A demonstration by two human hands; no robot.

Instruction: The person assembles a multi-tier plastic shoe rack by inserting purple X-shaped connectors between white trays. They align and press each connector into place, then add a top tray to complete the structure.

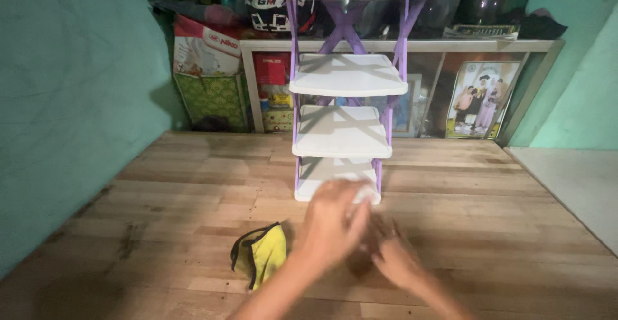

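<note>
Both hands are low in the middle, on the wood floor (161, 191). Left hand (331, 226) is blurry, right by the bottom shelf of the white & purple rack (341, 133), at 12 o'clock. Right hand (396, 262) is just under it. Can't tell if fingers are open or closed, or what they hold. Yellow pouch (261, 255) lies at 9 o'clock, near. Lots of bare floor at 3 & 9 o'clock, out to the green wall (64, 101).

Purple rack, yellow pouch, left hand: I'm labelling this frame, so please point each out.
purple rack (341, 133), head view, on its third white shelf.
yellow pouch (267, 252), head view, on the yellow fabric.
left hand (335, 223), head view, back of the hand.
</note>
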